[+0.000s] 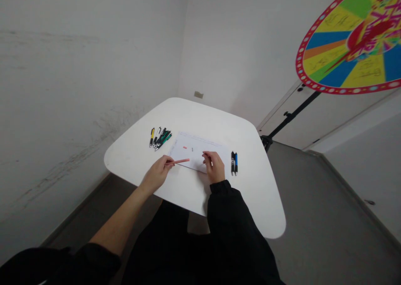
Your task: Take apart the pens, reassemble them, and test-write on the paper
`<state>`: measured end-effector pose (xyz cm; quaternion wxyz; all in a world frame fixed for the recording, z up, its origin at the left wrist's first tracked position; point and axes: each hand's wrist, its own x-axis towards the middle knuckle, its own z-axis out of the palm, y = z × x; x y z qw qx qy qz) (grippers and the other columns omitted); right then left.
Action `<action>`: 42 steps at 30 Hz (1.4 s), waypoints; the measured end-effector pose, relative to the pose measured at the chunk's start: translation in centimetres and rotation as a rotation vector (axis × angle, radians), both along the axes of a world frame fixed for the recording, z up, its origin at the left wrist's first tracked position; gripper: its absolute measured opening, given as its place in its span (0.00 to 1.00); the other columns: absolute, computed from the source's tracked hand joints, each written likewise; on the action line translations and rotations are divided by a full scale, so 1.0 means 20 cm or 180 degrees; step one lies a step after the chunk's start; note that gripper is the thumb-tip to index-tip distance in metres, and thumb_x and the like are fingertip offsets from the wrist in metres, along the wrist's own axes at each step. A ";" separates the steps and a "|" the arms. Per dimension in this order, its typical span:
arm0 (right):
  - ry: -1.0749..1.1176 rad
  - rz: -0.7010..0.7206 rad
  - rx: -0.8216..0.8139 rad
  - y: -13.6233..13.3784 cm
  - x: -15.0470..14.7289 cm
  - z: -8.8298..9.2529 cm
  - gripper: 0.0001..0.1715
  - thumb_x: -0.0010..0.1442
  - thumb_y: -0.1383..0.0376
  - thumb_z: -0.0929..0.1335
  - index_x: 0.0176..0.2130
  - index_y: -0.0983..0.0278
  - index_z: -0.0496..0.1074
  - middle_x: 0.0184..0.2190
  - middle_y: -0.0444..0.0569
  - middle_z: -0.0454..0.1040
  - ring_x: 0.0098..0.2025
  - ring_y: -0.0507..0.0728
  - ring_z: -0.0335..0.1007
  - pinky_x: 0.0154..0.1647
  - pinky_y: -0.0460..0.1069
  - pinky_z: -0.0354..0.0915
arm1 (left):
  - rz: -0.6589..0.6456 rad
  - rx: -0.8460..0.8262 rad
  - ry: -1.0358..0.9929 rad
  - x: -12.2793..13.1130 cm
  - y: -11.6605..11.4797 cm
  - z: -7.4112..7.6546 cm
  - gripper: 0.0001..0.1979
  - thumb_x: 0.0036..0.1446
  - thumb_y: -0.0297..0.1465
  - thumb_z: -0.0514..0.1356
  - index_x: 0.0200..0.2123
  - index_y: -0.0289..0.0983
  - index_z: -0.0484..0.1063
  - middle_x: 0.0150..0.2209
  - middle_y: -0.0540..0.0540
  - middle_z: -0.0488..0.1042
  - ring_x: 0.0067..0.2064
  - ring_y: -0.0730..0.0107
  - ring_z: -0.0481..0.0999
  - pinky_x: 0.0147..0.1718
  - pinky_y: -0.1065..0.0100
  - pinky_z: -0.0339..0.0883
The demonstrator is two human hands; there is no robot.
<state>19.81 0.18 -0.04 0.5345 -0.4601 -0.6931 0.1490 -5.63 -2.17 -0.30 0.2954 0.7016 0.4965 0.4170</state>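
Observation:
My left hand (158, 172) is closed on a thin pinkish-orange pen barrel (181, 161), which points right over the lower edge of a white sheet of paper (200, 144). Over the right part of the paper, my right hand (214, 166) has its fingers pinched together; whatever they hold is too small to make out. A short orange piece (184, 147) and a tiny grey piece (192, 149) lie on the paper. Faint writing runs along the sheet's top and left edges.
Several pens (163, 137) lie in a group at the left of the white table (250, 210). A black pen (232, 164) and a blue pen (236, 164) lie right of the paper. A colourful wheel (354, 47) on a black stand is at the upper right.

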 end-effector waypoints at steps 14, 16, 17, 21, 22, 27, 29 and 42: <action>0.3295 0.0489 -0.0976 -0.03 -0.14 0.08 0.17 0.52 0.53 0.75 0.34 0.61 0.71 0.34 0.48 0.80 0.30 0.51 0.73 0.23 0.44 0.57 | -0.0014 0.0023 0.0027 0.00 0.00 -0.01 0.06 0.64 0.35 0.55 0.41 0.40 0.69 0.40 0.45 0.78 0.45 0.58 0.77 0.47 0.57 0.69; 0.3275 0.0546 -0.1010 -0.03 -0.15 0.08 0.17 0.53 0.53 0.75 0.34 0.61 0.71 0.35 0.48 0.80 0.31 0.51 0.74 0.23 0.44 0.57 | -0.0010 0.0022 0.0024 0.00 0.00 0.00 0.06 0.64 0.34 0.55 0.41 0.41 0.69 0.40 0.44 0.78 0.45 0.58 0.77 0.47 0.57 0.69; 0.3267 0.0573 -0.1026 -0.03 -0.16 0.08 0.17 0.53 0.53 0.75 0.34 0.61 0.71 0.35 0.48 0.80 0.31 0.51 0.74 0.24 0.44 0.58 | -0.0005 0.0018 0.0015 0.00 0.00 0.00 0.06 0.64 0.34 0.55 0.41 0.41 0.69 0.40 0.44 0.78 0.45 0.58 0.77 0.47 0.57 0.69; 0.3186 0.0653 -0.1074 -0.03 -0.17 0.06 0.17 0.54 0.52 0.75 0.34 0.61 0.71 0.36 0.48 0.80 0.31 0.51 0.75 0.25 0.44 0.59 | -0.0029 -0.0006 -0.0031 0.00 0.00 0.00 0.06 0.63 0.35 0.55 0.41 0.41 0.68 0.40 0.44 0.78 0.45 0.58 0.77 0.47 0.56 0.69; 0.3132 0.0669 -0.1099 -0.03 -0.18 0.06 0.16 0.55 0.52 0.75 0.35 0.61 0.72 0.36 0.48 0.80 0.32 0.52 0.75 0.25 0.44 0.59 | -0.0042 -0.0006 -0.0034 0.00 0.00 0.00 0.06 0.64 0.35 0.55 0.41 0.41 0.68 0.40 0.44 0.78 0.45 0.58 0.77 0.47 0.56 0.69; 0.2287 0.0815 -0.1360 -0.05 -0.19 0.02 0.12 0.57 0.55 0.73 0.37 0.60 0.78 0.37 0.49 0.80 0.33 0.52 0.73 0.28 0.46 0.62 | -0.0033 0.0029 0.0000 0.00 0.00 0.00 0.06 0.64 0.35 0.55 0.41 0.41 0.68 0.40 0.45 0.78 0.45 0.58 0.78 0.47 0.57 0.69; 0.1837 0.0860 -0.1445 -0.05 -0.20 0.01 0.13 0.56 0.58 0.73 0.41 0.60 0.80 0.36 0.48 0.80 0.30 0.52 0.70 0.29 0.47 0.63 | -0.0021 0.0046 -0.0029 0.00 0.00 0.00 0.06 0.64 0.35 0.55 0.41 0.41 0.68 0.40 0.45 0.78 0.45 0.59 0.78 0.47 0.58 0.69; 0.1982 0.0521 -0.1231 -0.04 -0.19 -0.01 0.12 0.53 0.55 0.75 0.33 0.61 0.79 0.26 0.43 0.75 0.28 0.52 0.68 0.31 0.49 0.65 | -0.0012 0.0070 -0.0034 0.00 -0.01 0.02 0.06 0.64 0.35 0.55 0.41 0.41 0.69 0.40 0.45 0.78 0.44 0.59 0.78 0.45 0.58 0.70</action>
